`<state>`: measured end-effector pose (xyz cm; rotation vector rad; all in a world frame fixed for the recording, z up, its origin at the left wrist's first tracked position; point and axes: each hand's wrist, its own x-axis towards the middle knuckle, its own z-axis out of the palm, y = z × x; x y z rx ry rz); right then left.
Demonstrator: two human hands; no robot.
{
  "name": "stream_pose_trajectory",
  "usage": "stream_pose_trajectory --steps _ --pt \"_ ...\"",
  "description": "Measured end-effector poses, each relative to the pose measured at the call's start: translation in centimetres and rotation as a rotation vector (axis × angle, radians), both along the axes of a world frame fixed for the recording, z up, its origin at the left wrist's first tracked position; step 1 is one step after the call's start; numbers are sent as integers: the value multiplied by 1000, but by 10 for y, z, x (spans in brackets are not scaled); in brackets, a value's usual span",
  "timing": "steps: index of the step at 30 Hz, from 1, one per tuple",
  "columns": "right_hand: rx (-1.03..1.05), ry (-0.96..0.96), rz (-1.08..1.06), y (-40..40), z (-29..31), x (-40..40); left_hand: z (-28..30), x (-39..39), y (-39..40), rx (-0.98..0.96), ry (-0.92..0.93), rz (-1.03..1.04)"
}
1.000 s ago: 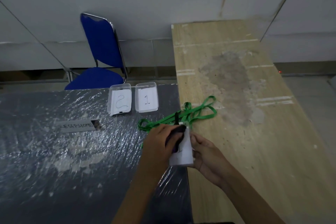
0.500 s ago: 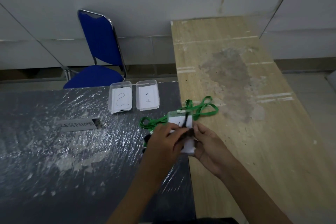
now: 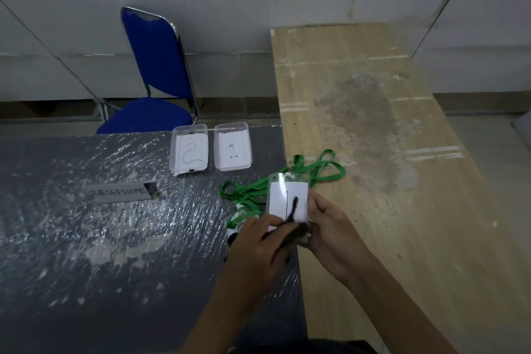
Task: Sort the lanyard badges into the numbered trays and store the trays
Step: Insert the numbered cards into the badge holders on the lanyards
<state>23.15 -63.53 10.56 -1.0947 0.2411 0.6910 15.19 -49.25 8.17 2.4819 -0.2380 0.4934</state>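
A clear badge holder (image 3: 288, 198) with a white card marked "1" is held upright over the seam between the two tables. My right hand (image 3: 330, 227) pinches its right edge. My left hand (image 3: 258, 241) grips a dark clip or strap end (image 3: 293, 234) at the badge's lower edge. Green lanyards (image 3: 321, 169) lie tangled behind the badge, spread over both tables. Two clear trays stand at the grey table's far edge: tray "2" (image 3: 189, 132) on the left and tray "1" (image 3: 232, 127) on the right.
A grey nameplate (image 3: 120, 192) lies on the plastic-wrapped grey table (image 3: 86, 238). A worn wooden table (image 3: 388, 238) stands on the right. A blue chair (image 3: 155, 72) stands behind the grey table by the wall.
The badge has turned so its card marked "1" faces me and stands higher. Both hands have shifted slightly left and down around its lower edge.
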Motion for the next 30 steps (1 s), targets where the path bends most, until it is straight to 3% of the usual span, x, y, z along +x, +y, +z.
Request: stream_pose_trajectory --steps 4,10,15,20,24,28,30 --pt "-38 10 -52 2 -5 2 -10 6 4 -155 84 247" --pt "-32 35 -25 8 -6 -6 -6 6 -16 -73 58 43" --pt "-16 22 -23 12 -6 -7 -3 44 17 -228 209 382" --pt "-55 3 -4 15 -6 -5 6 52 2 -17 34 75" --pt "-35 -1 25 9 -3 -4 -1 62 21 -23 -12 168" --pt "-37 24 26 7 -6 -7 -13 62 49 31 286 191" --pt "-63 37 -5 7 -9 -6 -18 54 61 -56 404 238"
